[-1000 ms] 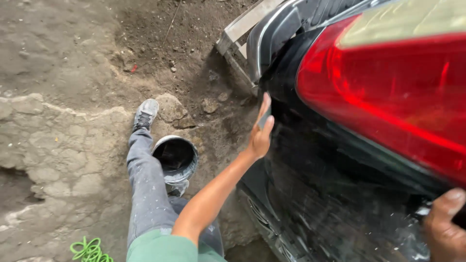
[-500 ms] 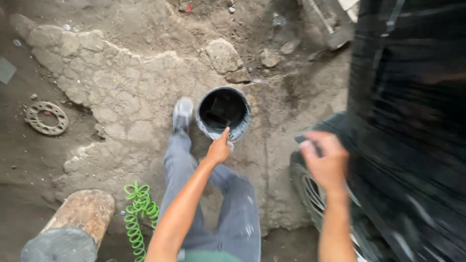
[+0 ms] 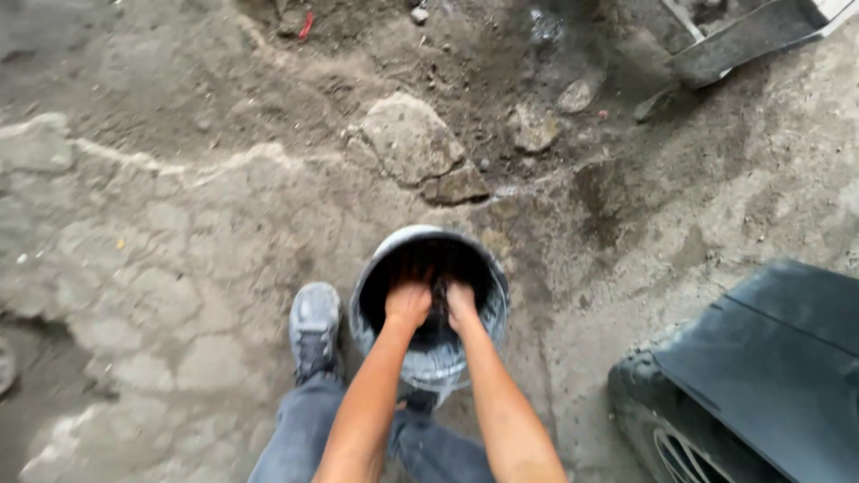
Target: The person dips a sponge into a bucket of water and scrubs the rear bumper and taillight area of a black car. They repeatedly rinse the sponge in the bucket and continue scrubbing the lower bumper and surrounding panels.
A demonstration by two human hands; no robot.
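left hand (image 3: 409,304) and right hand (image 3: 460,302) sunk side by side in the dark bucket (image 3: 431,309) on the dirt ground — fingers hidden, grip unreadable — nothing lifted out yet.

Soft, even daylight covers the ground (image 3: 179,268); no hard shadows or glare anywhere. The inside of the bucket (image 3: 429,304) is nearly black, swallowing the fingers of both hands, left (image 3: 407,304) and right (image 3: 461,302). The car panel (image 3: 769,358) at four o'clock reads dark and flat. Slight motion softness overall, with mild stretching toward the corners, strongest at one o'clock.
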